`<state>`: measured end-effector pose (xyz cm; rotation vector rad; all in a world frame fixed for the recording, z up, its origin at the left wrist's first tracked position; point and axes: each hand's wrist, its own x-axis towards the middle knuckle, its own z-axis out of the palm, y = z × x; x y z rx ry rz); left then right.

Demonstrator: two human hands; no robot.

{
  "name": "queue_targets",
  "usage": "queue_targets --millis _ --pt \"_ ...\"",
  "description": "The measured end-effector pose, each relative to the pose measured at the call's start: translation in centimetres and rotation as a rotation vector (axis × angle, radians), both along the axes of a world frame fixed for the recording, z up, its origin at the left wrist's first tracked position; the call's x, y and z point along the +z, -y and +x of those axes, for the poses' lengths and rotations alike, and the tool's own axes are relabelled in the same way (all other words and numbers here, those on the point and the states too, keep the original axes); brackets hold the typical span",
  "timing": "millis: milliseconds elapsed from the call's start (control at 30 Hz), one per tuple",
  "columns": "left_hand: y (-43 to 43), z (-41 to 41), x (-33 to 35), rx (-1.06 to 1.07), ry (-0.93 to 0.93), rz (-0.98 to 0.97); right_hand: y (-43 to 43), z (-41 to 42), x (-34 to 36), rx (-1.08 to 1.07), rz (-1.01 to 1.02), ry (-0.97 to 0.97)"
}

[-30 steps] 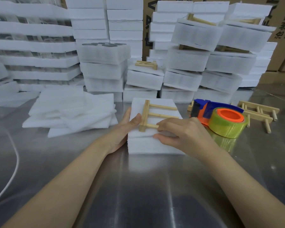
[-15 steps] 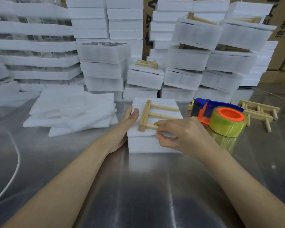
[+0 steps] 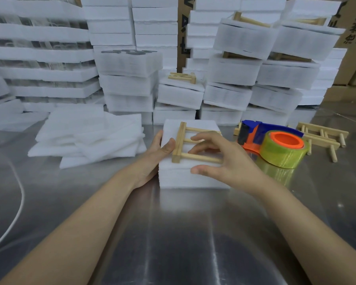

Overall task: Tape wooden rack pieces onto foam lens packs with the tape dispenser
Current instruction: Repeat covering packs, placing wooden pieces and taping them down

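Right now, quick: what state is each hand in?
Left hand: open, fingers flat against the foam pack left side, thumb by the wooden rack.
Right hand: open, fingers spread over the rack, holding nothing.

1. The foam lens pack (image 3: 185, 177) at centre frame is plain white.
2. The wooden rack piece (image 3: 179, 144) on it is pale tan bare wood.
3. The tape dispenser (image 3: 275, 128), right of centre, is deep blue with orange parts.
4. Its tape roll (image 3: 284, 157) is translucent yellow-green round a bright orange core.
5. The desk (image 3: 173, 233) is silvery grey metal, streaked with pale reflections.
6. The loose foam sheets (image 3: 86, 136) at left are white.
7. The cardboard boxes (image 3: 353, 38) at upper right are brown with dark lettering.
8. The cable (image 3: 19, 210) at lower left is white.
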<state>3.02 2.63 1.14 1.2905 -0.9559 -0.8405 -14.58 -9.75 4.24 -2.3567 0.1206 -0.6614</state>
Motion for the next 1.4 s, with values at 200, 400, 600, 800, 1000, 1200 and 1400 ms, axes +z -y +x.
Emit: queue_targets --millis 200,400,600,800,1000,1200,1400 --pt "0.0 0.3 -0.1 -0.009 -0.015 -0.005 0.2 0.4 0.3 0.034 0.096 -0.025" --pt "0.1 0.5 0.0 -0.025 -0.015 -0.025 0.6 0.7 0.2 -0.022 0.221 0.032" --pt "0.3 0.8 -0.3 -0.030 -0.026 -0.024 0.0 1.4 -0.5 -0.172 0.148 0.117" --pt "0.7 1.5 -1.0 0.004 -0.081 0.060 -0.4 1.5 -0.7 -0.229 0.083 0.148" --pt "0.8 1.5 -1.0 0.010 -0.109 0.045 -0.6 1.5 -0.6 -0.224 0.090 0.140" --pt "0.9 1.3 -0.8 0.012 -0.159 0.051 3.2 -1.3 1.5 -0.605 0.176 0.441" --pt "0.8 0.8 -0.4 0.023 -0.178 0.014 10.5 -5.6 0.1 -1.288 0.142 0.010"
